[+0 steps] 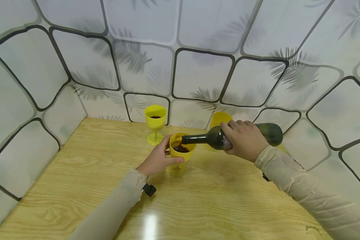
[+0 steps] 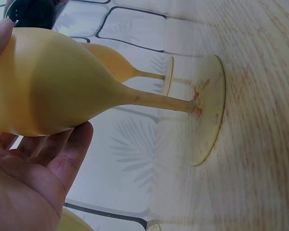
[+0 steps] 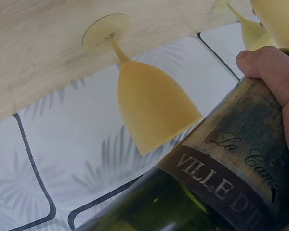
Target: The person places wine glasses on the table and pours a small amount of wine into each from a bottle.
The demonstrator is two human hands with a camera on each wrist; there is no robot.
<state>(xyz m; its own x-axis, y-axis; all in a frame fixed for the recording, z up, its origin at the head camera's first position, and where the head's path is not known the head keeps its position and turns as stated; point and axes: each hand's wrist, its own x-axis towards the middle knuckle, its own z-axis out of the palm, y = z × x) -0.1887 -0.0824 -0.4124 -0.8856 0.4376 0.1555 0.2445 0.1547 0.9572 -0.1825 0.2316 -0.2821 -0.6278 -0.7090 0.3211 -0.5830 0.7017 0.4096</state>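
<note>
- Our left hand [image 1: 160, 157] grips the near cup [image 1: 187, 154] round its bowl.
- Our right hand [image 1: 243, 140] grips the bottle [image 1: 216, 137], tilted leftward, its mouth over that cup; dark liquid [image 1: 181, 149] runs in.
- Farther off, we see the left cup [image 1: 155, 124], also holding dark liquid, and the right cup [image 1: 220, 117], partly behind the bottle, both on the table [image 1: 198, 200].

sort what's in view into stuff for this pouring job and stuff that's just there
For the job:
dark bottle, tilted in the right grip
front yellow goblet, in the left grip
dark liquid
rear-left goblet, probably; holds dark liquid too
rear-right goblet, perhaps; contents hidden

Just there:
patterned wall
wooden table, merely support
</note>
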